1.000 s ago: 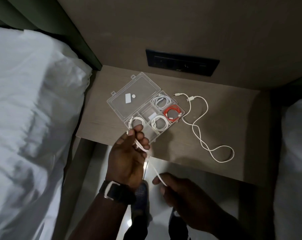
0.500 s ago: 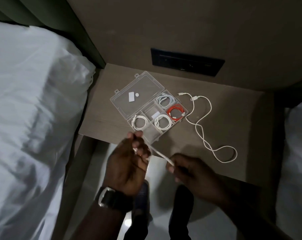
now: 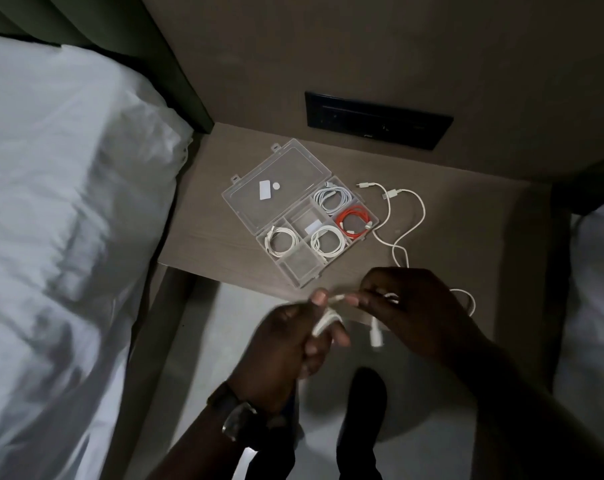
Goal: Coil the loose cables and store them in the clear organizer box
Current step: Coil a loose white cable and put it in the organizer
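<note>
Below the organizer box [image 3: 295,216], four coiled cables inside, left hand [image 3: 286,344] and right hand [image 3: 408,306], grips pinched on one white cable [image 3: 328,315]

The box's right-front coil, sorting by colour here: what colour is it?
Orange-red coil, the only coloured one; head view shows it clearly.

L hand [image 3: 286,344] sits low-centre, forearm running in from 7 o'clock, watch [image 3: 239,422] on the wrist. Fingers curled shut w/ white cable [image 3: 324,318] wound over them, thumb [image 3: 318,298] up toward 12. R hand [image 3: 408,306] at 3 o'clock of L, forearm in from 5 o'clock, back of hand up; fingertips [image 3: 354,301] pinch the same cable, almost touching L thumb.
</note>
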`<state>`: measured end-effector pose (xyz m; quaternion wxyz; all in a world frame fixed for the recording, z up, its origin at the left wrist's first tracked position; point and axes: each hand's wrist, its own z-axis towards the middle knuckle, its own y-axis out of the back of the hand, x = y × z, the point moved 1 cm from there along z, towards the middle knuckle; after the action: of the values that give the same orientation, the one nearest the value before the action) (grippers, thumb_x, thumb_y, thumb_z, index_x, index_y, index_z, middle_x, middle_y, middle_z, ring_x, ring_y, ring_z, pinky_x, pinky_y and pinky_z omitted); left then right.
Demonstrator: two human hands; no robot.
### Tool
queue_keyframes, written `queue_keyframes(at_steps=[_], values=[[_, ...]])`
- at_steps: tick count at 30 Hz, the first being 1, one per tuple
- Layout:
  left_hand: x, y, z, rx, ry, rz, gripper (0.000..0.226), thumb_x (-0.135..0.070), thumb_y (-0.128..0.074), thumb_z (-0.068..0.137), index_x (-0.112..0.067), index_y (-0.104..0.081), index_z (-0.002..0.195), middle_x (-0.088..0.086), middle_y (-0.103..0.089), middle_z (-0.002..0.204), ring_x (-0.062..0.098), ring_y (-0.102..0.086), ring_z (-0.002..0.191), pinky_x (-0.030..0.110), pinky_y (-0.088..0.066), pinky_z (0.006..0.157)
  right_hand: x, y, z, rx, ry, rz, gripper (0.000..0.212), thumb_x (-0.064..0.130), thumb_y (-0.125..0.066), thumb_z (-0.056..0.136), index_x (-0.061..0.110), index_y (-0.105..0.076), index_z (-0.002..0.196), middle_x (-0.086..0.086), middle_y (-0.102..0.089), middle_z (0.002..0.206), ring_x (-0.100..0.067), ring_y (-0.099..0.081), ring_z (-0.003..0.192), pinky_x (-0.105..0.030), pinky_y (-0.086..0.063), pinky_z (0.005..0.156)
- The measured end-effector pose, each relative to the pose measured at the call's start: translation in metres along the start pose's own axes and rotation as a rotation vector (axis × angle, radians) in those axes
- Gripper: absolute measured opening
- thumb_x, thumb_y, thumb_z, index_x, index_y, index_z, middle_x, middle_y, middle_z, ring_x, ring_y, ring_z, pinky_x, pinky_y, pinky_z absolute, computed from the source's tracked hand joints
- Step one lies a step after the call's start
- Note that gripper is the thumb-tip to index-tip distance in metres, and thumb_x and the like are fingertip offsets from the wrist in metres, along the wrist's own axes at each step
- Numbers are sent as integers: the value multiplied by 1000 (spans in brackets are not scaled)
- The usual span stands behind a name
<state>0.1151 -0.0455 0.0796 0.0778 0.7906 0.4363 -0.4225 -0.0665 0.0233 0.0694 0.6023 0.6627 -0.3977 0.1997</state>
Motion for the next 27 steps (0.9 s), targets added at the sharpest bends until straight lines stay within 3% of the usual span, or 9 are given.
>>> queue_keyframes(at_steps=[4, 8, 11, 14, 16, 18, 20, 22, 27], values=[[-26, 13, 10, -91, -120, -739, 29, -29, -46, 95, -5, -62, 89, -5, -44, 57, 7, -39, 45, 18, -33, 46, 13, -41, -17, 8, -157, 242, 39, 59, -48, 89, 24, -53, 73, 6, -66, 61, -5, -62, 58, -33, -51, 64], [-23, 20, 16, -225, -116, -753, 27, -23, -43, 97, -5, -63, 97, -2, -48, 67, 9, -46, 57, 19, -42, 54, 32, -85, -39, 115, -391, 667, 8, 35, -53, 83, 29, -57, 78, 11, -62, 64, -3, -60, 58, -39, -59, 66], [-14, 26, 14, -268, -107, -779, 27, -24, -43, 98, -6, -63, 101, -1, -56, 72, 10, -53, 65, 20, -46, 64, 39, -93, -44, 41, -535, 828, 19, 15, -53, 91, 29, -62, 82, 5, -59, 65, -10, -59, 56, -41, -61, 60], [-13, 40, 13, -351, -154, -799, 27, -23, -40, 100, -9, -64, 100, -2, -62, 79, 10, -63, 70, 19, -51, 69, 40, -91, -54, 42, -432, 641, 32, 11, -50, 98, 41, -61, 103, 6, -64, 73, -9, -63, 65, -38, -59, 68], [-10, 45, 15, -389, -215, -733, 27, -21, -39, 101, -9, -63, 98, 0, -65, 83, 11, -68, 73, 20, -54, 69, 43, -93, -65, 108, -258, 239, 33, 20, -50, 99, 41, -56, 124, 13, -71, 102, -6, -67, 95, -37, -54, 93], [-3, 44, 17, -450, -291, -448, 27, -17, -41, 101, -4, -64, 100, 5, -67, 81, 16, -69, 74, 23, -54, 69, 55, -89, -70, 79, -50, -55, 42, 22, -54, 93, 37, -52, 132, 14, -69, 115, -7, -65, 107, -38, -53, 97], [6, 38, 15, -380, -312, -13, 25, -14, -44, 100, 3, -63, 99, 9, -66, 74, 20, -64, 68, 30, -51, 64, 64, -70, -68, 41, 11, 89, 33, 29, -51, 86, 40, -59, 116, 20, -71, 95, -7, -70, 89, -33, -60, 81], [20, 28, 10, -111, -207, 339, 35, -30, -47, 99, -3, -65, 86, 4, -63, 64, 18, -59, 58, 34, -48, 61, 56, -49, -59, 50, 31, 175, 26, 32, -46, 91, 41, -64, 108, 19, -68, 91, -8, -67, 86, -26, -55, 80], [26, 15, -6, 82, 40, 269, 79, -73, -30, 89, -9, -61, 56, -4, -36, 39, 13, -34, 37, 22, -29, 42, 31, -36, -20, -105, -34, 308, 9, 20, -68, 89, 26, -71, 83, 13, -62, 87, -1, -64, 82, -11, -44, 71]])
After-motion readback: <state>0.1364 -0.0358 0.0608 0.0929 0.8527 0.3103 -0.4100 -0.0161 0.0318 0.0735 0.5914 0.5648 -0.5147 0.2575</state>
